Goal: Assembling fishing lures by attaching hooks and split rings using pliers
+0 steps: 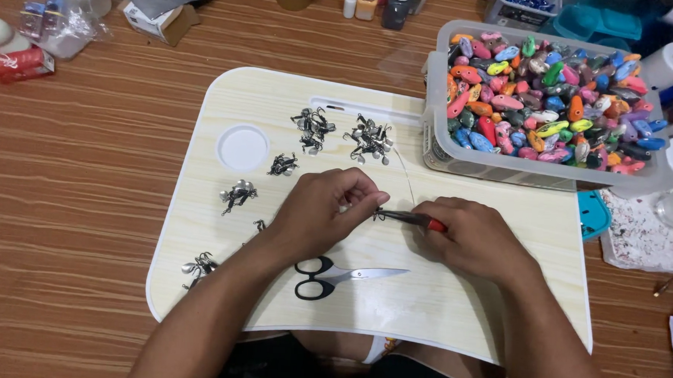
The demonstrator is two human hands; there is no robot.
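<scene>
The left hand (322, 208) rests on the pale wood-grain lap tray (453, 310), with thumb and fingertips pressed together on a small dark metal hook assembly (379, 213) at the centre of the tray. The right hand (476, 238) is closed around the red handles of a pair of pliers (412, 218), whose dark nose points left and meets the hook assembly just beside the left fingertips. A thin wire (406, 177) rises from the area of the hook assembly toward the back of the tray. Black-handled scissors (339, 276) lie flat on the tray just in front of both hands, blades shut and pointing right. Further clusters of metal hooks with small blades (370, 141) lie scattered on the tray behind and to the left of the left hand, some near the round cup recess (243, 147). A clear plastic bin (461, 161) filled with small multicoloured lure bodies (544, 100) overlaps the far right corner of the tray, well apart from the hands. The tray sits on a brown wood-grain worktop (60, 197), which also carries bottles, boxes and packets along its far edge.
</scene>
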